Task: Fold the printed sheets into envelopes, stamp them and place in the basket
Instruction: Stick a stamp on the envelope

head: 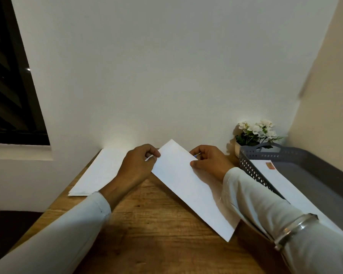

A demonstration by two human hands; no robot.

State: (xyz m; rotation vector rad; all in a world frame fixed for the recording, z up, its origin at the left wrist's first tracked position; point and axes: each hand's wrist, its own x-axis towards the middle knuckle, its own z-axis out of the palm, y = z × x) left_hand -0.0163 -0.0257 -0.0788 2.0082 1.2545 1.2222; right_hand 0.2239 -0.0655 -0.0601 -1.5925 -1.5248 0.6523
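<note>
A long white envelope (190, 186), flat and smooth with crisp straight edges, slants across the middle of the wooden table (156, 224). Its far corner is lifted toward the wall (166, 66) and its near corner points at the table's near right edge. The left hand (139, 165) pinches the envelope's left long edge near the far end, its fingers curled in against the thumb. The right hand (210, 163) grips the opposite long edge, with the thumb lying on the paper's face and the other fingers curled behind. A small bluish sliver shows between those fingers, possibly a pen tip or a stamp; it is too small to tell.

At the table's far left corner lies a stack of sheets (99, 173), plain white and rectangular, with the edges slightly stepped. The tabletop is warm brown with visible grain.

Along the right edge sits the basket (248, 167), made of grey plastic, with a side wall perforated in rows of small holes and a handle slot at its far end. Inside it a stamped envelope (281, 184) lies flat, with an orange-red stamp (270, 166) at its far corner.

Behind the basket, in the table's far right corner, stands a small pot of white flowers (255, 131) with green leaves. Both forearms wear pale, soft fabric sleeves, and a shiny metal bangle (295, 228) rings the right one.
</note>
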